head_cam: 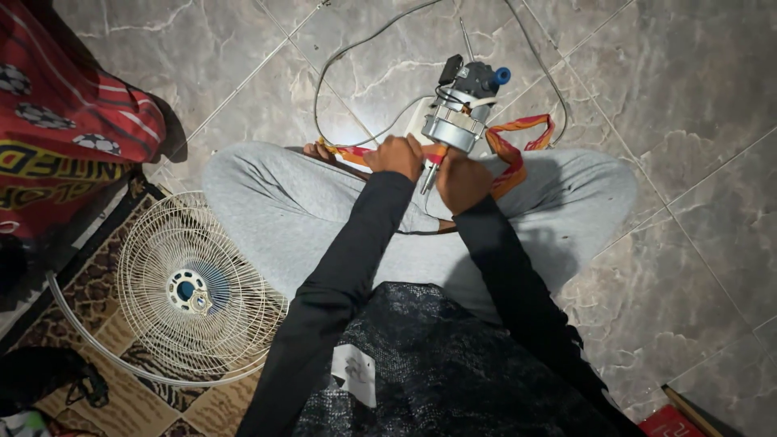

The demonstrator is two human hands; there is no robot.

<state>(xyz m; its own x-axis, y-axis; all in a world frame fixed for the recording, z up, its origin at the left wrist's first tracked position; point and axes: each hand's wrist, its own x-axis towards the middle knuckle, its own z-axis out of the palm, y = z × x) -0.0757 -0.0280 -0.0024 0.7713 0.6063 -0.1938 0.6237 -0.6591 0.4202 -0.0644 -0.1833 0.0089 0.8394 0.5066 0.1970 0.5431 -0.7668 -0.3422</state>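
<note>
Left hand (pixel 395 155) and right hand (pixel 460 180), fingers curled shut, grip the grey metal fan motor (pixel 458 109) over the lap; white wire fan guard (pixel 190 287) lies on the patterned rug (pixel 218 405).

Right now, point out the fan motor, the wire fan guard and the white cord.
fan motor (pixel 455 123), head view, on its metal housing.
wire fan guard (pixel 162 243), head view, on its spokes.
white cord (pixel 340 55), head view, on its loop.

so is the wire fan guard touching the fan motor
Apart. The head view shows the wire fan guard lying on the patterned rug beside the person's knee, while the fan motor sits beyond both hands.
</note>
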